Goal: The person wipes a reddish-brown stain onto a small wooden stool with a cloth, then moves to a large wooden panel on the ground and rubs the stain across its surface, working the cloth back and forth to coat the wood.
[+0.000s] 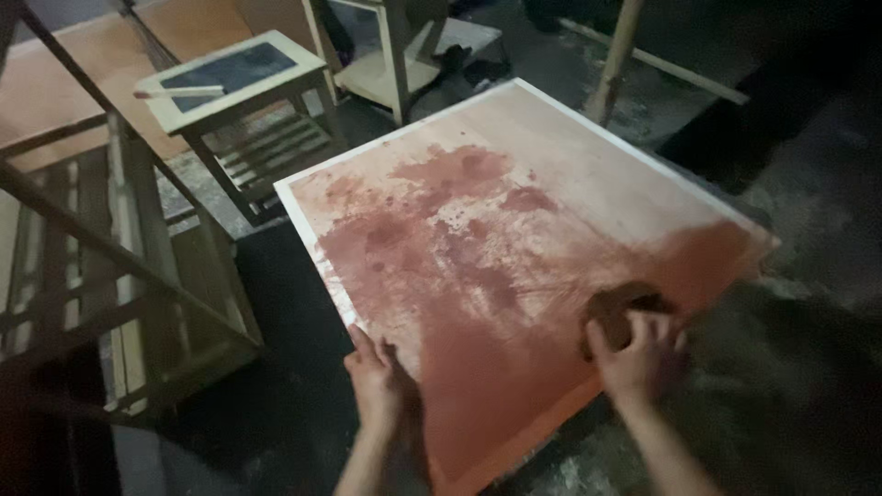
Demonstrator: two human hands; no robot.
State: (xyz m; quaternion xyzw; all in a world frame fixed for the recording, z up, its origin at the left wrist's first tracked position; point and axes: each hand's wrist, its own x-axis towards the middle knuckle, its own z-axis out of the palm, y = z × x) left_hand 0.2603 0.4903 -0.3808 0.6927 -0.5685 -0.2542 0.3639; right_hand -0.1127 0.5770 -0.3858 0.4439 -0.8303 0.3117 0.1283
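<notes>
We observe a large square board (514, 257) lying flat in the middle of the view, tilted as a diamond toward us, pale wood with a white edge strip along its left and upper sides. Reddish-brown stain covers its near half and runs in blotches toward the centre; the far corner is bare. Our left hand (375, 381) grasps the board's near left edge, fingers over the top face. Our right hand (636, 354) is clenched around a dark stain-soaked rag (617, 305), which presses on the board near its right corner. Beyond the board's left edge stands a small pale table (230, 83) with a dark rectangular inset top and a slatted shelf beneath. A wooden frame (110, 266) stands at far left. We see no packages, labels or signs.
</notes>
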